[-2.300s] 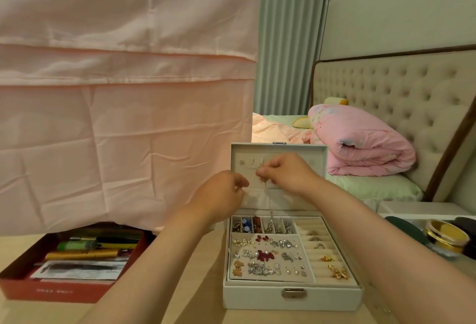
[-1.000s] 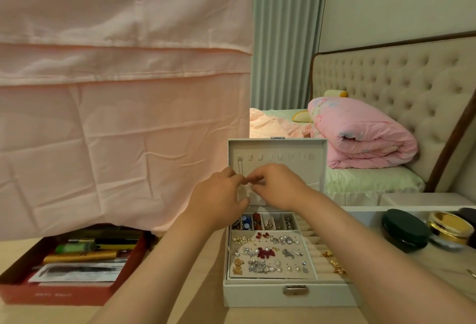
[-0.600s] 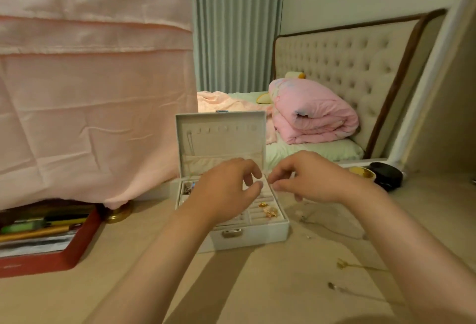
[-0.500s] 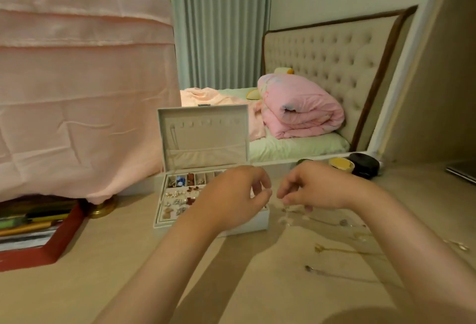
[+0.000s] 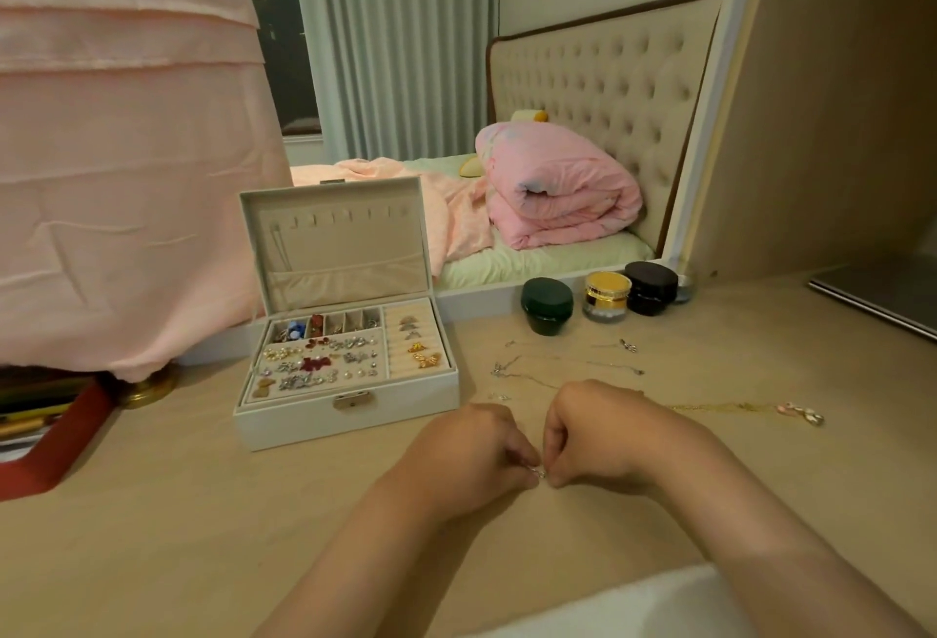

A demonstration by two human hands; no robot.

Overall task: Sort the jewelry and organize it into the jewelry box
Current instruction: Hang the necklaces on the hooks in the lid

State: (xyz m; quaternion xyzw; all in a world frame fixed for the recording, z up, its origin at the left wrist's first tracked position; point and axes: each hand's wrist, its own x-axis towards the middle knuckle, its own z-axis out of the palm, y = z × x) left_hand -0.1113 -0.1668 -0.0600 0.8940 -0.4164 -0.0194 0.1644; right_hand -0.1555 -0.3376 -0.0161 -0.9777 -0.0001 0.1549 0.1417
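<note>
Tufted headboard (image 5: pixel 608 95), pale curtains (image 5: pixel 395 44), wooden desk (image 5: pixel 177 536).

no readable text, label, brand or number on any surface in view

- A bedroom in a home.
- A bed (image 5: pixel 532 262) with a buttoned headboard (image 5: pixel 608 95) and a rolled pink blanket (image 5: pixel 557 191).
- Long curtains (image 5: pixel 400 44), and small jars (image 5: pixel 547 305) on the desk (image 5: pixel 203 511).

One jewelry box (image 5: pixel 294 422) left of the left grip (image 5: pixel 469 450); one silver piece (image 5: pixel 540 472) pinched between it and the right grip (image 5: pixel 603 434); three jars beyond: green jar (image 5: pixel 547 305), gold jar (image 5: pixel 607 295), black jar (image 5: pixel 650 286); chains (image 5: pixel 501 370) uncountable.
</note>
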